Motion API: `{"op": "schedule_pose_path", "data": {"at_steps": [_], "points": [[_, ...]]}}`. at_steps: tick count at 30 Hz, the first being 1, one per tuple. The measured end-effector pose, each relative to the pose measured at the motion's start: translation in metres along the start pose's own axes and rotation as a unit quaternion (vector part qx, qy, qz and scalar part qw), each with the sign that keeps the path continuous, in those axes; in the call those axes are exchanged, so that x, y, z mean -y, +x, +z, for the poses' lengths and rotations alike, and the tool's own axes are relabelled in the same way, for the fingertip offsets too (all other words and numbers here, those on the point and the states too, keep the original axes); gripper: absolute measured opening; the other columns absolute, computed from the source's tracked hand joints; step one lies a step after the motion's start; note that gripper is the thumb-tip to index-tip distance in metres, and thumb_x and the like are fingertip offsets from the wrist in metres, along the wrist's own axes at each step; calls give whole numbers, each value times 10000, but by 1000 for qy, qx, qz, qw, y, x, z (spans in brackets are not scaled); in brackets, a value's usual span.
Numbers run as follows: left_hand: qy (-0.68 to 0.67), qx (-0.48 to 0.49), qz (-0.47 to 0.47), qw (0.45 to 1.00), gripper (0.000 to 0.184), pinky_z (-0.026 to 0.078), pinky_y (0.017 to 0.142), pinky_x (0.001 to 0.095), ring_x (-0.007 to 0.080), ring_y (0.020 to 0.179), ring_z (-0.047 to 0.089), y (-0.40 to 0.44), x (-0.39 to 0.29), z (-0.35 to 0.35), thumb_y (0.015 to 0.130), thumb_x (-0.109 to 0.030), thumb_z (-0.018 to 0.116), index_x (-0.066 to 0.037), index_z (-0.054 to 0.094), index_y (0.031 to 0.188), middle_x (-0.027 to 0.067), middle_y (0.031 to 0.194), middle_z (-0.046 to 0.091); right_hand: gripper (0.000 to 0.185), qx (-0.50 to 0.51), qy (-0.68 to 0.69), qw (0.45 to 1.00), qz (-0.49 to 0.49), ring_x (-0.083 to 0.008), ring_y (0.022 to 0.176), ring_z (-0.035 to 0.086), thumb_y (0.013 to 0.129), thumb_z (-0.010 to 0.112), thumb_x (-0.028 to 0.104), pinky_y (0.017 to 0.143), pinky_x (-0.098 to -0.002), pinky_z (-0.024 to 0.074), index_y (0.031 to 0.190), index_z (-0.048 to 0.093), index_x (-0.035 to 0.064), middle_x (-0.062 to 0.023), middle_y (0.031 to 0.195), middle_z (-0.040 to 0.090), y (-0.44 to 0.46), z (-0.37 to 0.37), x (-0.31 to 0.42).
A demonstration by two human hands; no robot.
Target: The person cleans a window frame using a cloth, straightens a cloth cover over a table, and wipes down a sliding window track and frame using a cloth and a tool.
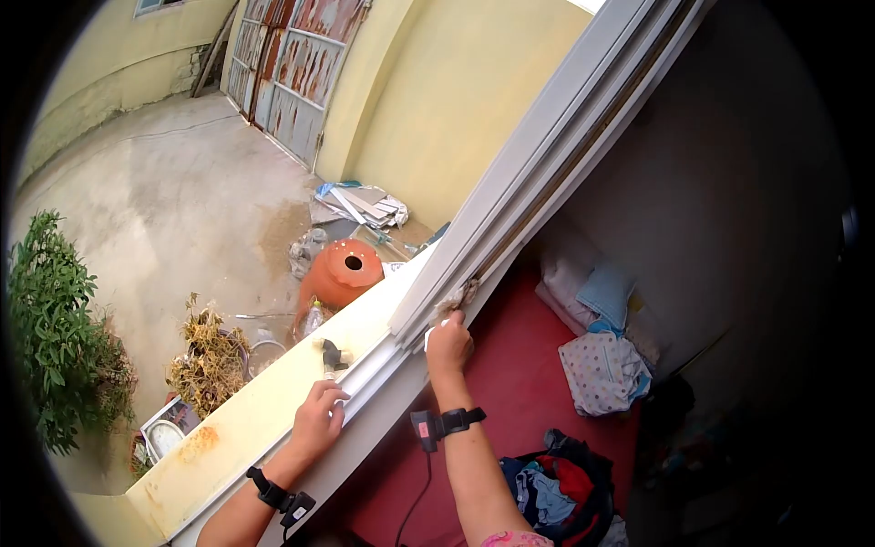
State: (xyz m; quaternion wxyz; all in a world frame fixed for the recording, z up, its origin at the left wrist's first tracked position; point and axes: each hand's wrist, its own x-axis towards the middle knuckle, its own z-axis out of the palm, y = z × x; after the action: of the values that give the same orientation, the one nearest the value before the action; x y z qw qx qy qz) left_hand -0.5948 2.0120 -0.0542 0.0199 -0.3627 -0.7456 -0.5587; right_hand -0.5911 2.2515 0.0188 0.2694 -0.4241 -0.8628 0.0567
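Note:
My right hand [449, 346] is closed around a dirty, pale rag [458, 299]. It presses the bunched rag against the lower end of the white window frame [547, 137], beside the dark track groove. Lower down, my left hand [317, 421] rests on the white sill rail [374, 387] with its fingers loosely bent and thumb apart. Just beyond its fingertips is a small cream-and-black fitting [332, 356] at the yellow ledge [246, 433]; whether the fingers touch it is unclear. Each wrist wears a black strap with a small box.
Outside are an orange clay pot [342, 278], dried plants [210, 351], a green bush [55, 328], stacked scraps [365, 202] and a rusty gate [301, 68]. Indoors, a red bed surface [529, 356] bears folded bedding [602, 369] and a clothes pile [561, 483]. A cable [421, 497] hangs from my right wrist.

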Motion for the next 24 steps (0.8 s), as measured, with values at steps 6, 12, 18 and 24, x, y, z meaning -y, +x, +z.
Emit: {"op": "schedule_pose_path", "data": {"at_steps": [6,12,18,24], "points": [[-9,21,-30,999,173,479,643,336,297,773,570,-9,2,6,720,37,533,-45,564,868,128,962,527,149,28,5,1000,-13,-382,677,612,810,481,123,628,-448,494,898,448,6,-229,706,608,-23,51,-28],[-12,28,-69,997,156,466,605,318,268,721,566,-16,-7,5,738,33,531,-41,562,871,121,965,528,140,78,-1,997,-3,-380,677,614,816,471,124,626,-439,497,900,455,13,-230,703,609,-46,78,-41],[-14,26,-79,996,163,463,604,313,261,717,561,-25,-9,7,742,31,531,-52,576,875,117,978,524,149,107,28,994,-1,-385,705,615,814,466,116,648,-439,495,921,469,13,-237,731,613,-58,74,-41],[-8,23,-76,997,159,462,622,323,275,759,564,-28,-10,8,744,24,531,-55,578,873,117,972,528,169,157,9,987,24,-387,753,612,809,467,131,700,-449,488,908,528,9,-239,778,619,-67,75,-45]]}}
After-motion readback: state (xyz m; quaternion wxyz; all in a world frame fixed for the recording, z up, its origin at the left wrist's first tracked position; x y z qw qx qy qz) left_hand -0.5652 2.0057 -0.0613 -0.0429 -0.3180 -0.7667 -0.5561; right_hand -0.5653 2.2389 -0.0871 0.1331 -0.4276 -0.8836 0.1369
